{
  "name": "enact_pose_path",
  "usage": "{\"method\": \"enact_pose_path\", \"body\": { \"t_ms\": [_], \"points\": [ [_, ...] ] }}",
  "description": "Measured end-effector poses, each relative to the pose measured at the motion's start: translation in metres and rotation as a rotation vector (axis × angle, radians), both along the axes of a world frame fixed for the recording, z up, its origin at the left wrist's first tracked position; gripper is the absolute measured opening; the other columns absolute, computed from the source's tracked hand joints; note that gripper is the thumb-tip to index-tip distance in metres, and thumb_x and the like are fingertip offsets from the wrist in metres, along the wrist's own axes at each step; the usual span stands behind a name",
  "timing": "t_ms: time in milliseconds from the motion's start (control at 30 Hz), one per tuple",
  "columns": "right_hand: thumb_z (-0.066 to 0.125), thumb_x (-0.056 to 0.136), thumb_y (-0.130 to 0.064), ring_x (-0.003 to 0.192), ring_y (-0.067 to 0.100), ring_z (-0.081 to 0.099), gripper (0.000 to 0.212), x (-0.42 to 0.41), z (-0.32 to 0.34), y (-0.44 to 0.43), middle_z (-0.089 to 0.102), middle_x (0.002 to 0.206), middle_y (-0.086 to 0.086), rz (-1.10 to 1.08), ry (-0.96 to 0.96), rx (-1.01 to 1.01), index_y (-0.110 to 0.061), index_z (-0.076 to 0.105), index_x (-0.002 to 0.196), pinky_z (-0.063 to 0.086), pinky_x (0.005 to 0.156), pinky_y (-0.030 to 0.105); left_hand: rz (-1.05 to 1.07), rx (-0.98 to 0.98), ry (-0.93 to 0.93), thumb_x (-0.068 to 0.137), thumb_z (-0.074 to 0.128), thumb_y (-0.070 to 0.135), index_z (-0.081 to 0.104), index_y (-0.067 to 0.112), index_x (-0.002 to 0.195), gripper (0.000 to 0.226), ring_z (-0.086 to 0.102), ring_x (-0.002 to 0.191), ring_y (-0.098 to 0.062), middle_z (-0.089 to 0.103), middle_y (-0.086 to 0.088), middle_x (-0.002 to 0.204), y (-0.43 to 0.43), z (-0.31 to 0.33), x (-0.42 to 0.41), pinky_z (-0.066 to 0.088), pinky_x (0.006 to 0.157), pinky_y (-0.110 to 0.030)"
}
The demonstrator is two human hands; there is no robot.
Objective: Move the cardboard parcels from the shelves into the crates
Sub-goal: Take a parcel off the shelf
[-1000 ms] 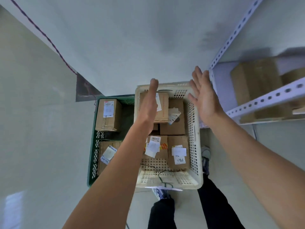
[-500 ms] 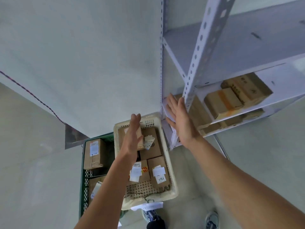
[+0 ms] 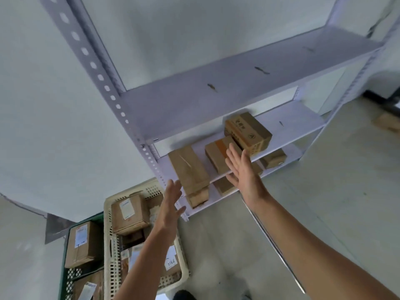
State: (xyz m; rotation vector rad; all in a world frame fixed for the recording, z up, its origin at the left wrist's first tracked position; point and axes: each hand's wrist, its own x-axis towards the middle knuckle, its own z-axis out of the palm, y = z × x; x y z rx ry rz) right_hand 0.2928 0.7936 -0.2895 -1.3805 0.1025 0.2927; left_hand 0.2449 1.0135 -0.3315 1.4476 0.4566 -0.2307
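On my feed the pale lilac metal shelving unit (image 3: 216, 100) with perforated uprights fills most of the view, standing against a white wall. Its top shelf is bare apart from a few dark marks.

Below and to the left, on the floor, a cream perforated plastic crate (image 3: 107, 245) sits just beside a green perforated plastic crate (image 3: 63, 278). Both hold cardboard parcels. A brown parcel with a white label (image 3: 129, 213) lies uppermost in the cream one. Another labelled brown parcel (image 3: 83, 243) lies in the green one.

On the middle shelf I see three parcels. A long plain brown parcel (image 3: 188, 167) juts over the front edge at the left. A brown parcel with an orange tape stripe (image 3: 216, 154) is in the middle. A printed brown parcel (image 3: 249, 131) is at the right, tilted and leaning against the striped one. The lowest shelf carries a small brown parcel (image 3: 273, 159) at the right, and another brown parcel (image 3: 223, 187) is partly hidden under the shelf above.

My operator's right hand (image 3: 242, 169) is raised in front of the striped parcel, its fingers (image 3: 232, 153) straight and slightly spread, holding nothing. I cannot tell whether it touches the cardboard. The left hand (image 3: 171, 208) is up near the shelf's front corner, over the cream crate's right rim. Its fingers are straight and close together, the thumb is out, and it is empty.
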Motion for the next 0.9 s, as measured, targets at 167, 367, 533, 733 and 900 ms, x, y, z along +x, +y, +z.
{"method": "enact_pose_path", "body": {
  "t_ms": [167,367,533,733,900],
  "points": [
    [0.020,0.089,-0.079,0.158,0.008,0.030,0.087,0.016,0.003,-0.066,0.029,0.174,-0.015,-0.079,-0.010,-0.010,-0.041,0.025,0.167,0.029,0.124,0.039,-0.069,-0.023,0.014,0.105,0.034,0.066,0.042,0.022,0.165,0.075,0.043,0.150,-0.014,0.044,0.006,0.168,-0.059,0.012,0.028,0.041,0.119,-0.047],
    [0.023,0.089,-0.083,0.155,0.006,0.034,0.085,0.061,-0.007,-0.125,0.031,0.172,-0.017,-0.133,0.029,-0.033,-0.045,0.025,0.165,0.029,0.126,0.042,-0.103,-0.041,0.040,0.108,0.029,0.068,0.040,0.022,0.166,0.075,0.042,0.151,-0.019,0.039,0.001,0.173,-0.110,0.006,0.090,0.035,0.127,-0.058],
    [0.022,0.091,-0.079,0.159,0.013,0.030,0.086,0.113,-0.011,-0.172,0.027,0.174,-0.011,-0.180,0.069,-0.075,-0.040,0.024,0.167,0.028,0.126,0.045,-0.123,-0.046,0.075,0.110,0.030,0.066,0.037,0.017,0.167,0.076,0.042,0.147,-0.016,0.038,-0.001,0.174,-0.146,-0.011,0.155,0.034,0.124,-0.057],
    [0.018,0.107,-0.067,0.159,0.015,0.029,0.066,0.156,-0.016,-0.228,0.028,0.174,-0.010,-0.270,0.106,-0.088,-0.039,0.025,0.166,0.025,0.129,0.051,-0.144,-0.026,0.138,0.113,0.030,0.061,0.040,0.016,0.166,0.070,0.041,0.156,-0.025,0.039,-0.003,0.173,-0.178,-0.028,0.212,0.038,0.117,-0.052],
    [0.017,0.110,-0.063,0.159,0.013,0.030,0.062,0.194,-0.031,-0.261,0.029,0.174,-0.011,-0.263,0.146,-0.106,-0.039,0.025,0.167,0.022,0.130,0.053,-0.110,-0.004,0.182,0.116,0.032,0.051,0.041,0.017,0.165,0.060,0.041,0.155,-0.027,0.041,-0.005,0.172,-0.199,-0.040,0.244,0.039,0.112,-0.050]
  ]
}}
